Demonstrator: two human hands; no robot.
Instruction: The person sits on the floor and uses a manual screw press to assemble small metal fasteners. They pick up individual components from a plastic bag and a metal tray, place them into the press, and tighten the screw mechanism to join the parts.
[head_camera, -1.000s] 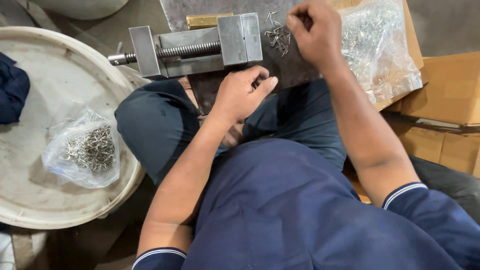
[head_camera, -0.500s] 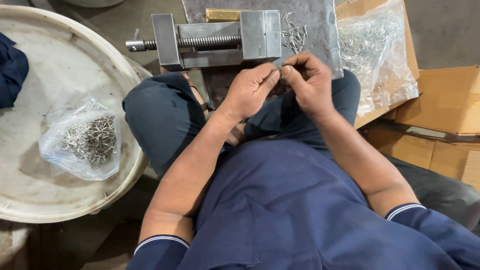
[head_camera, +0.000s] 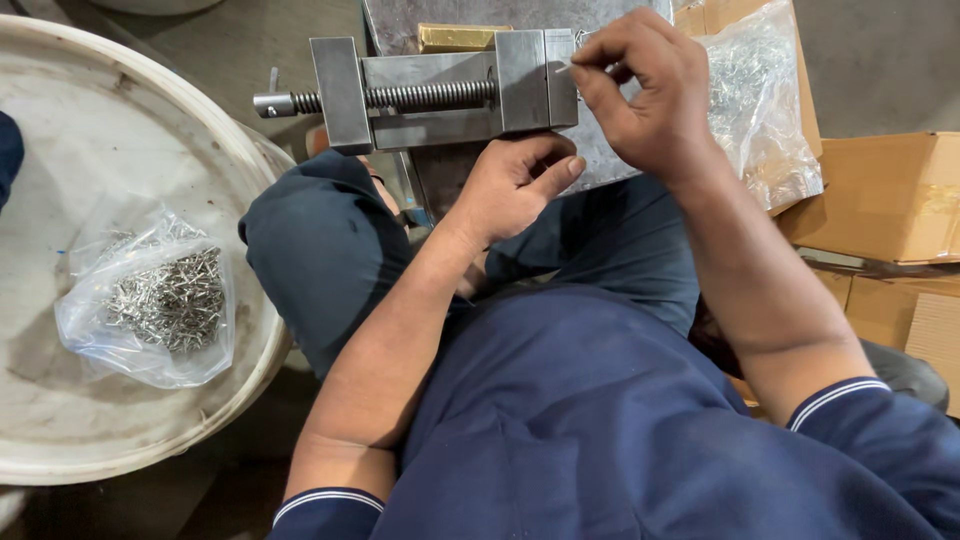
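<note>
right hand (head_camera: 650, 95): fingers pinched together on a thin metal pin (head_camera: 566, 68), holding its tip against the side of the vise's end block, at the far edge of the steel plate (head_camera: 600, 160).
left hand (head_camera: 515, 185): loosely curled just below the vise, thumb out toward the plate's near edge; whether it grips anything cannot be told.
small vise (head_camera: 440, 88): grey steel, lying across the plate with its threaded screw pointing toward the person's left; a brass-coloured block (head_camera: 462, 36) sits just behind it.
pin supply: a clear bag of small metal parts (head_camera: 760, 110) lies beside the right hand, against cardboard boxes (head_camera: 890, 195).
other bag: a second clear bag of metal pins (head_camera: 165, 300) rests in the round white tub (head_camera: 60, 420) to the person's left, well apart from both hands.
posture: the person sits with the plate over the knees, dark blue trousers and shirt below.
doing it well: judging by the grip, the pin should be kept level and square to the block face, with the pinch close to the tip so it does not flex, and the left hand should brace the vise body so it cannot slide on the plate.
</note>
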